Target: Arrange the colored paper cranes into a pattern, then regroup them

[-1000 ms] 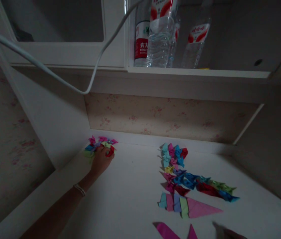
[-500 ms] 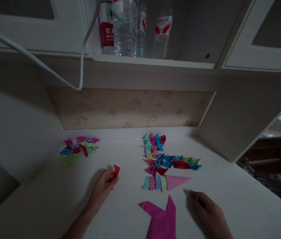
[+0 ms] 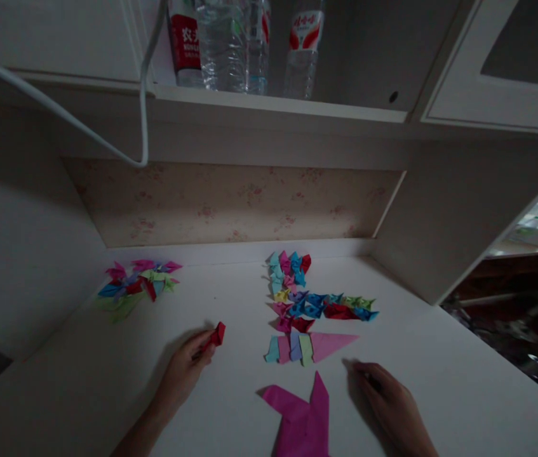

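Note:
Between the thumb and fingers of my left hand [image 3: 187, 362] is a small red folded-paper piece [image 3: 218, 335], held just above the white desk. My right hand [image 3: 385, 397] lies on the desk with its fingers curled in; whether anything is inside them is hidden. To its left is a large magenta folded-paper shape [image 3: 301, 416] with two points, cut off by the lower edge. Beyond that lies a row of flat paper strips ending in a pink triangle [image 3: 333, 346]. Behind the row, several small colourful folded-paper pieces [image 3: 314, 304] lie grouped together.
A loose pile of colourful folded paper [image 3: 140, 282] lies at the back left of the desk [image 3: 235, 393]. Plastic bottles [image 3: 304, 57] stand on the shelf above. A pale cable [image 3: 73, 127] hangs down at the left. Cabinet side panels flank the desk.
My left hand has turned the red paper piece slightly, so its upright tip shows less. My right hand stays about where it was. The whole view has shifted a little.

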{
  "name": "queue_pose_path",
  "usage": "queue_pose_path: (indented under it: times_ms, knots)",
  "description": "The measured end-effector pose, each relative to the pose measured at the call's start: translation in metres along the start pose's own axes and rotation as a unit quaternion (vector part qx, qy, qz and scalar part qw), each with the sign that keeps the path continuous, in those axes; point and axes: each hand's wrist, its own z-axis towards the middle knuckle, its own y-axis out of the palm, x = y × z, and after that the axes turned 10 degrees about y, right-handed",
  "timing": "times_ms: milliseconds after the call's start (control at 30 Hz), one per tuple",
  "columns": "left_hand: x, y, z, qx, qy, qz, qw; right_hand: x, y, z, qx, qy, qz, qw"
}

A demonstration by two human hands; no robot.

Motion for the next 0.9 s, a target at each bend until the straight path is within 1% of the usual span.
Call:
queue_pose_path:
  times_ms: [100, 167, 233, 333, 367, 467, 567, 667, 733, 900]
  knots:
    - [0.014, 0.013, 0.001, -0.022, -0.006, 0.006, 1.000, -0.005, 0.000, -0.002, -0.016, -0.018, 0.007, 1.000]
    - [0.029, 0.031, 0.005, -0.056, 0.010, 0.011, 0.998, -0.006, 0.000, -0.003, -0.019, -0.031, 0.016, 0.999]
    - [0.046, 0.056, 0.011, -0.088, 0.026, 0.008, 0.996, -0.006, 0.000, -0.003, -0.012, -0.041, 0.029, 0.999]
    - [0.068, 0.100, 0.022, -0.125, 0.050, 0.009, 0.991, -0.006, -0.001, -0.003, -0.002, -0.048, 0.049, 0.998]
    - [0.074, 0.115, 0.027, -0.137, 0.067, 0.023, 0.988, -0.007, -0.001, -0.003, 0.000, -0.047, 0.054, 0.997]
    - [0.084, 0.157, 0.039, -0.178, 0.134, 0.110, 0.969, -0.008, -0.002, -0.003, 0.001, -0.037, 0.065, 0.997]
    - [0.090, 0.189, 0.049, -0.209, 0.185, 0.184, 0.943, -0.008, -0.003, -0.003, -0.004, -0.021, 0.077, 0.997]
    - [0.093, 0.211, 0.056, -0.219, 0.215, 0.264, 0.915, -0.006, -0.003, -0.002, -0.012, -0.015, 0.093, 0.995]
    - [0.093, 0.220, 0.059, -0.226, 0.210, 0.304, 0.901, -0.006, -0.003, -0.001, -0.016, -0.014, 0.103, 0.995]
    - [0.088, 0.231, 0.065, -0.241, 0.175, 0.342, 0.891, -0.006, -0.006, 0.000, -0.020, -0.001, 0.108, 0.994]
